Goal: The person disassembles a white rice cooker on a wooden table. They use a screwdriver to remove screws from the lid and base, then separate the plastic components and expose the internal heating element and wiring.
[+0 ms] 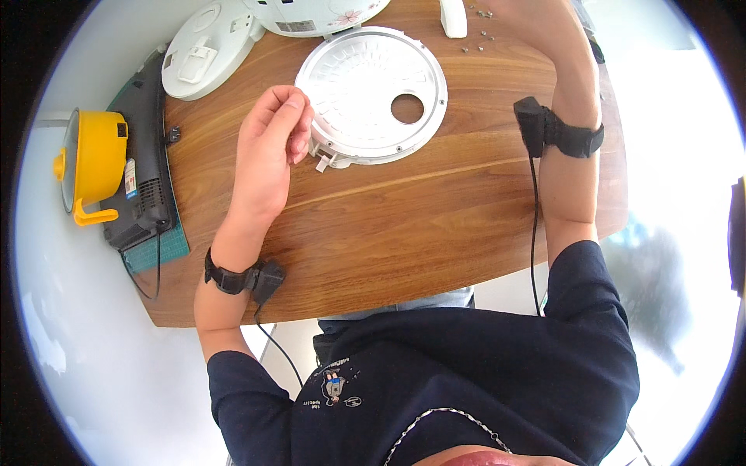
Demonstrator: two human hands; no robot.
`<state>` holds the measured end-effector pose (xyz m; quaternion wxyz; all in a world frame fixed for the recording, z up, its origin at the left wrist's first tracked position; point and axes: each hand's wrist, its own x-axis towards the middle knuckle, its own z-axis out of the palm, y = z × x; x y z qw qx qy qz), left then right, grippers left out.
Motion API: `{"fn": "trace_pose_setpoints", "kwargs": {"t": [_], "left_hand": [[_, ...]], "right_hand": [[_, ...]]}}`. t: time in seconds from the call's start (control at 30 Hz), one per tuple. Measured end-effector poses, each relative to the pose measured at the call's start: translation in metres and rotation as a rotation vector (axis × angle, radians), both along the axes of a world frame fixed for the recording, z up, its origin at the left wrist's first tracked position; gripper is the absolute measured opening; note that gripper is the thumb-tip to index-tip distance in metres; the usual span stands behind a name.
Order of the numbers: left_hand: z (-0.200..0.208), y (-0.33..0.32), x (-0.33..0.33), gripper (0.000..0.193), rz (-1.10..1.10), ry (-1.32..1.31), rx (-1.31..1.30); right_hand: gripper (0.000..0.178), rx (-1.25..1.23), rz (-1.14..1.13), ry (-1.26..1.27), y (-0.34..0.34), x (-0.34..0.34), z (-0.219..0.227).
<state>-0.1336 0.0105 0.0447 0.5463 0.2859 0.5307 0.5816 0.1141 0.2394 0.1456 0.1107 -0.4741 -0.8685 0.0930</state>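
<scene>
My left hand [273,144] is beside the left edge of a round silver metal lid plate [353,81], with thumb and fingertips pinched together. Whatever may be between those fingertips is too small or hidden to make out. The plate lies flat on the table, with a round hole toward its right side, small screws at its rim and a latch piece [325,161] at its near edge. My right hand [528,19] reaches to the top edge of the view, close to several small screws [483,33]; its fingers are cut off there.
Behind the plate stands a white appliance body [307,17] with a flower print. A white round cover [206,54] lies to its left, a white handle-like part [453,19] to its right. At far left, a yellow pot [101,155] rests by a black device [148,167]. Cables hang from both wristbands.
</scene>
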Motion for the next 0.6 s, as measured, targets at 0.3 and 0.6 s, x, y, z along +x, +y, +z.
{"fn": "trace_pose_setpoints", "kwargs": {"t": [0.3,0.6], "left_hand": [[-0.004,-0.004,0.008,0.009,-0.085,0.172,0.008],[-0.004,-0.006,0.012,0.009,-0.256,0.521,0.138]], "right_hand": [[0.016,0.010,0.253,-0.380,0.045,0.011,-0.069],[0.020,0.010,0.071,-0.452,0.031,0.000,-0.073]]}}
